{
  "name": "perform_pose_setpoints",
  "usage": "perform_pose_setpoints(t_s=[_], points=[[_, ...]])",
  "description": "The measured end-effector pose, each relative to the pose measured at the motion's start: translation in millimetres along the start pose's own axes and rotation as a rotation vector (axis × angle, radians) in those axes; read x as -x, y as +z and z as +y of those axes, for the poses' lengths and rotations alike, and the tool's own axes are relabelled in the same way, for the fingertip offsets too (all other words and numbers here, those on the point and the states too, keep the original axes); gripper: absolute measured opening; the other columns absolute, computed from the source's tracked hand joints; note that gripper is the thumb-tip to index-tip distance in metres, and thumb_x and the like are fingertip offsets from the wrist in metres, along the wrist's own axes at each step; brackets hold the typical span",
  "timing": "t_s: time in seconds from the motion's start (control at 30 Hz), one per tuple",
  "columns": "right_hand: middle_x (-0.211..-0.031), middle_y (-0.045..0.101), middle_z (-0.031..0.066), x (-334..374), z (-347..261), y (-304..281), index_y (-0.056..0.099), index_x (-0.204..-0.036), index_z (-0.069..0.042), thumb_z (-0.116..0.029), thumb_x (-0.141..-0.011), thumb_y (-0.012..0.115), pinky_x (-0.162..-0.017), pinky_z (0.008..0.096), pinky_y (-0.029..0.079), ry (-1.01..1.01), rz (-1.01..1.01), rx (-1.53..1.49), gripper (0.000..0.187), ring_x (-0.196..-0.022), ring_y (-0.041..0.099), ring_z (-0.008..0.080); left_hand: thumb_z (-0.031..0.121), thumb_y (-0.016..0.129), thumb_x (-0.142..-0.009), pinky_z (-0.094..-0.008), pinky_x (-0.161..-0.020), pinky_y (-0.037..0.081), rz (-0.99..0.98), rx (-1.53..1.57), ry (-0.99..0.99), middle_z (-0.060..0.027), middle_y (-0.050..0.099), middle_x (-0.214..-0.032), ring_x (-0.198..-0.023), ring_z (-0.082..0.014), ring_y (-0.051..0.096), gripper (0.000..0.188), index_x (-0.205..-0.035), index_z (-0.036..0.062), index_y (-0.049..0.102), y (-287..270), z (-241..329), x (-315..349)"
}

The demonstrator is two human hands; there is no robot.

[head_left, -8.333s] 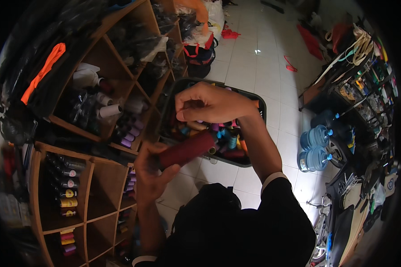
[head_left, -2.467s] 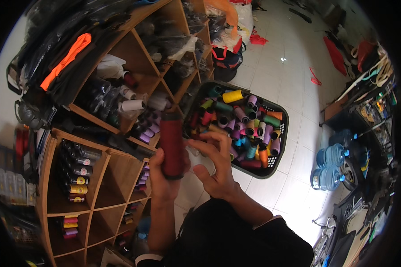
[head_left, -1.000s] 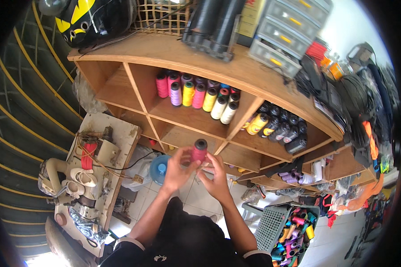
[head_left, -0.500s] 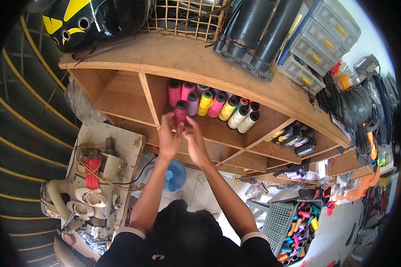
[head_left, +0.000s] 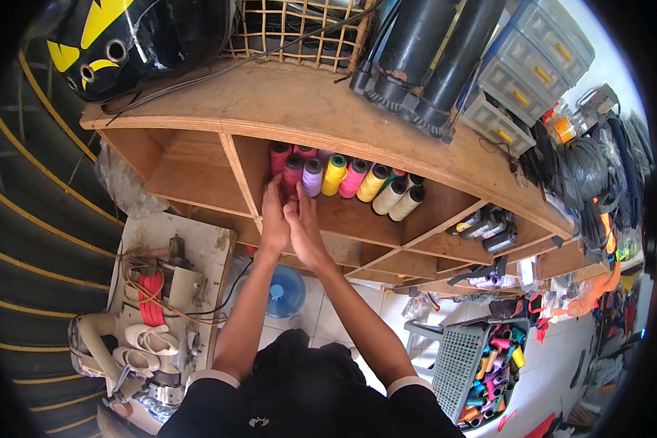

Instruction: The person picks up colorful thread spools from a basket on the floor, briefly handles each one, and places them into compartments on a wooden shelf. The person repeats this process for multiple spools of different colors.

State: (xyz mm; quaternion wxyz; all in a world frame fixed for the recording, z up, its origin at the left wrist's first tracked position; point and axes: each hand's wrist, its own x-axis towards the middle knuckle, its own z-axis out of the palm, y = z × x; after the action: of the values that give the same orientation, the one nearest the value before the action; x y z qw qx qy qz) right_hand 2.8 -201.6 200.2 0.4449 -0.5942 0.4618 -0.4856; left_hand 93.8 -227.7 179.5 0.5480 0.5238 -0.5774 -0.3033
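Note:
A magenta thread spool stands upright at the left end of the front row in a shelf compartment, its lower part hidden by my fingers. My left hand lies along its left side, fingers nearly straight. From the lower right, my right hand presses its fingers to the same spool, so that it sits between both hands. Close on its right is a lilac spool, followed by a yellow spool, a pink spool and a pale yellow spool. Two cream spools stand farther right.
The wooden shelf carries a black-and-yellow helmet, a wicker basket and clear drawers. Dark bottles fill another compartment. A sewing machine stands left. A green crate holds many spools at lower right.
My hands have moved the magenta spool slightly up and back into the row, beside the lilac spool. My fingers have straightened along it. The view has shifted a little.

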Motion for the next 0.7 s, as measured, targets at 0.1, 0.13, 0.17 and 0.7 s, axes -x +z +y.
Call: perform_pose_setpoints(t_s=[0.1,0.13,0.17,0.7], points=[[-0.148,0.024,0.025,2.0,-2.2,1.0,0.02,-0.149,0.004,-0.045,-0.098,0.047,-0.115,0.0408,0.022,-0.005,0.003,0.036,0.076,-0.14,0.026,0.0364,0.003,0.054,-0.087,-0.0357,-0.104,0.041,-0.025,-0.007,0.03,-0.0185,0.048,-0.133,-0.124,-0.0267,0.048,0.061,-0.143,-0.0032,0.032,-2.4,1.0,2.5],[-0.148,0.024,0.0254,2.8,-1.6,1.1,0.02,-0.149,0.004,-0.045,-0.098,0.047,-0.115,0.041,0.022,-0.008,0.003,0.049,0.076,-0.14,0.026,0.0368,0.004,0.054,-0.087,-0.0359,-0.104,0.041,-0.032,0.026,0.022,-0.0193,0.047,-0.134,-0.124,-0.0273,0.047,0.062,-0.144,-0.0032,0.031,-1.7,1.6,3.8],[-0.148,0.026,0.0258,3.2,1.9,1.0,0.021,-0.148,0.005,-0.045,-0.098,0.047,-0.115,0.041,0.023,-0.019,0.012,0.038,0.075,-0.139,0.027,0.0368,0.004,0.054,-0.088,-0.0362,-0.104,0.04,-0.041,0.06,0.014,-0.0201,0.047,-0.134,-0.125,-0.028,0.047,0.062,-0.145,-0.0032,0.03,-0.1,2.5,5.5],[-0.136,0.046,0.0327,7.3,-1.8,-8.6,0.047,-0.131,0.013,-0.04,-0.097,0.047,-0.111,0.0439,0.03,-0.121,-0.043,0.347,0.062,-0.129,0.042,0.0426,0.012,0.059,-0.081,-0.0426,-0.103,0.04,-0.012,-0.233,0.136,-0.0253,0.051,-0.128,-0.121,-0.0399,0.049,0.051,-0.128,-0.0065,0.05,-5.7,6.8,18.7]])
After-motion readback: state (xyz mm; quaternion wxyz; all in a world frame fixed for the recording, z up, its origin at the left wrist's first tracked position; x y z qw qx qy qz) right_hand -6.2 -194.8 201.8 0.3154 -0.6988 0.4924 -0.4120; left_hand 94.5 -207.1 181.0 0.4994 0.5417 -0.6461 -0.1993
